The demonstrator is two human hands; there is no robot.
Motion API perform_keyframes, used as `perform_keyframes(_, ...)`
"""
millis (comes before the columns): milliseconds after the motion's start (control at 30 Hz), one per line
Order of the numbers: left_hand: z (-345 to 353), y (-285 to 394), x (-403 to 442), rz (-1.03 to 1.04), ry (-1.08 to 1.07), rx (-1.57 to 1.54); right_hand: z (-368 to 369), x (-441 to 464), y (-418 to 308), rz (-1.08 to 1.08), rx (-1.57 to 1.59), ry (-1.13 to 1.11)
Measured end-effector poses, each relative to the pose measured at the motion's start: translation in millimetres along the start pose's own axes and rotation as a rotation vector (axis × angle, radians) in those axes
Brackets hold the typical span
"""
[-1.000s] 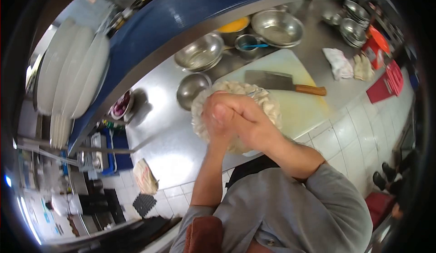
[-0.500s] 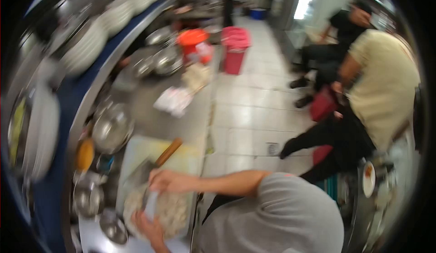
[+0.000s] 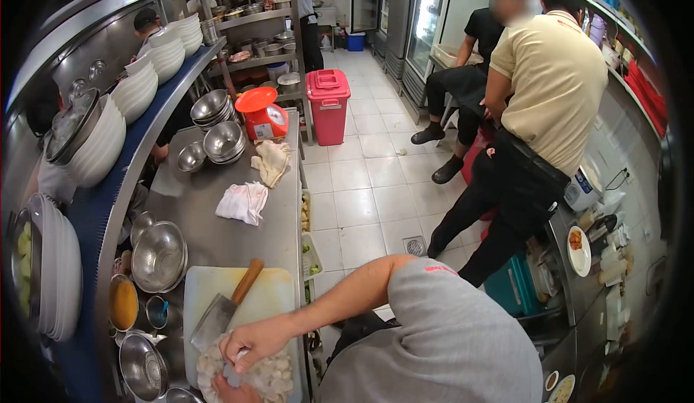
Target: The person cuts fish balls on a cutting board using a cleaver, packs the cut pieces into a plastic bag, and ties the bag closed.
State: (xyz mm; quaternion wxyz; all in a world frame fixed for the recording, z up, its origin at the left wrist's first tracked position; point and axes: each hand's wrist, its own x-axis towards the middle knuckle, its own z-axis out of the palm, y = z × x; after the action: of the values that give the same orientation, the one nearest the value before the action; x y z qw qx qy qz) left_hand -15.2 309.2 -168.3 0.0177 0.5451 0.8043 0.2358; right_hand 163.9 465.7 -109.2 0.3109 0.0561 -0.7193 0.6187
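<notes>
My right hand is closed, its fingers pinched round a small pale, translucent thing that I cannot make out. Just below it, my left hand is partly cut off by the bottom edge, its fingers closed at the same thing. Both hands are over a heap of whitish pieces, which lies at the near end of the cutting board. Beside the heap, a cleaver lies flat, its wooden handle pointing away to the upper right.
Metal bowls and a container of orange contents line the left side. Farther along are a white cloth and an orange scale. Stacked plates fill the shelf. Two people are across the aisle, near a red bin.
The view has swung right along the counter, bringing the aisle and people into sight. My hands, earlier clasped together over the whitish heap, now hold a small pale thing between them.
</notes>
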Motion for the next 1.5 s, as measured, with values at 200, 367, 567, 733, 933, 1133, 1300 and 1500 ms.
perform_keyframes(200,11.1,-17.2,-0.2,-0.055,-0.038,-0.115,-13.1,-9.3,-19.0,0.476,-0.009,-0.297)
perform_keyframes(367,16.7,-44.8,1.3,0.193,-0.072,0.016,-48.2,-48.9,-17.6,-0.022,-0.929,-0.426)
perform_keyframes(567,-10.5,-98.7,40.6,0.573,-0.436,0.106,-79.4,16.2,-62.8,-0.533,-1.280,-0.564)
perform_keyframes(733,-61.6,-35.6,42.6,0.119,-0.460,0.063,-133.8,53.2,-76.0,-0.835,-1.321,-0.645)
perform_keyframes(933,-149.1,51.7,40.6,-0.130,-0.460,-0.741,-170.9,65.1,-44.9,-1.075,-1.500,-0.254)
perform_keyframes(1133,-195.6,157.9,61.0,-0.106,-0.332,-1.058,-64.4,40.7,82.0,-0.612,-1.161,0.257)
perform_keyframes(1300,-175.0,173.8,90.9,-0.070,-0.390,-0.970,59.5,1.5,60.5,0.098,0.328,0.812)
perform_keyframes(1500,-141.6,165.4,84.9,0.025,-0.438,-1.153,140.1,-16.0,17.1,0.288,1.628,0.803)
